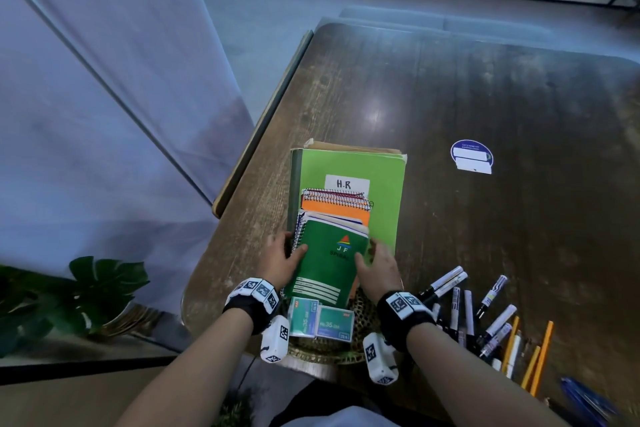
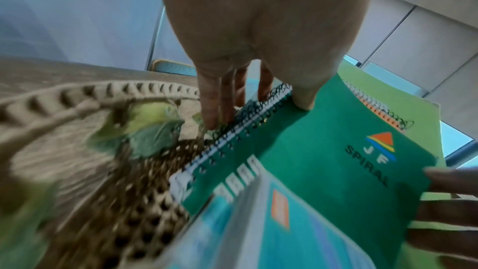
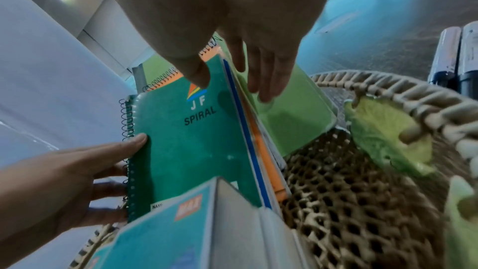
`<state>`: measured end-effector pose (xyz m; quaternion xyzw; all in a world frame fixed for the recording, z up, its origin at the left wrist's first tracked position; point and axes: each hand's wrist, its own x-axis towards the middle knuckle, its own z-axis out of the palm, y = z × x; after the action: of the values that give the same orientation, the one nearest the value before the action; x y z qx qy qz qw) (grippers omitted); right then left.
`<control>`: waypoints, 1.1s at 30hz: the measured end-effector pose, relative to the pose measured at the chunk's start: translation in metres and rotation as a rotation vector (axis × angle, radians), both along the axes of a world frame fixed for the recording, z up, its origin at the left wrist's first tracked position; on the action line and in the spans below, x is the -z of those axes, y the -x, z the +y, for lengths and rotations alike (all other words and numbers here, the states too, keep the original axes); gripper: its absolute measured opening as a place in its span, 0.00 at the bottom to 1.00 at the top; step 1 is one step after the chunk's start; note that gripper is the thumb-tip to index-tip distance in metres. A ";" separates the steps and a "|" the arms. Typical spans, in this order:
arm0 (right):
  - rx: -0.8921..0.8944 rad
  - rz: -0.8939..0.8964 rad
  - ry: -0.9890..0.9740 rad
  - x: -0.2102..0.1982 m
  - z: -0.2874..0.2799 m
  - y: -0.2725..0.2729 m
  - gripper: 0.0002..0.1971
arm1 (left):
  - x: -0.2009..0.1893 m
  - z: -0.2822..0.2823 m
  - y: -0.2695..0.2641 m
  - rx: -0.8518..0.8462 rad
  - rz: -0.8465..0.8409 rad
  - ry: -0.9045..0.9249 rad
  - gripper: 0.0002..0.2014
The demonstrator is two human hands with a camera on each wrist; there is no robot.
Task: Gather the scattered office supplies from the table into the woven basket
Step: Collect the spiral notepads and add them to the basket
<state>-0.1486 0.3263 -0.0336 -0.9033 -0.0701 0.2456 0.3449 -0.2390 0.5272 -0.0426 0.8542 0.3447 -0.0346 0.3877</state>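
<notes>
A dark green "JF Spiral" notebook point(image 1: 329, 260) tops a stack with an orange spiral notebook point(image 1: 336, 210), leaning on a light green folder point(image 1: 349, 166) marked "H.R". The stack's near end dips into the woven basket point(image 1: 322, 355) at the table's front edge. My left hand point(image 1: 282, 258) grips the spiral side, thumb on the cover point(image 2: 323, 150), fingers behind the coils. My right hand point(image 1: 377, 263) pinches the stack's right edge, thumb on the cover point(image 3: 191, 140), fingers behind it against the folder. Two teal staple boxes point(image 1: 320, 319) stand in the basket in front of the notebooks.
Several markers point(image 1: 464, 305) and orange pencils point(image 1: 533, 354) lie to the right of the basket, with a blue pen point(image 1: 585, 399) nearer the edge. A round sticker point(image 1: 471, 156) is on the wood. Green leaves point(image 3: 388, 130) decorate the basket rim. A potted plant point(image 1: 86, 288) stands left.
</notes>
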 end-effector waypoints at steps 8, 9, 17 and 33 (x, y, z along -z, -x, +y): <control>-0.020 0.264 -0.033 0.009 0.010 0.009 0.38 | 0.013 -0.030 0.008 -0.038 0.170 0.061 0.31; -0.042 0.263 -0.035 0.009 0.010 0.012 0.41 | 0.012 -0.031 0.008 -0.059 0.179 0.090 0.31; -0.194 0.243 0.024 0.009 0.012 -0.003 0.47 | 0.010 -0.019 0.004 -0.099 0.204 0.060 0.26; -0.157 0.281 0.032 0.004 0.019 0.006 0.52 | 0.002 -0.030 -0.013 -0.160 0.300 -0.009 0.38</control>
<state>-0.1549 0.3450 -0.0372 -0.8571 -0.0879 0.3966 0.3167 -0.2261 0.4973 -0.0445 0.8111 0.4657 -0.1289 0.3295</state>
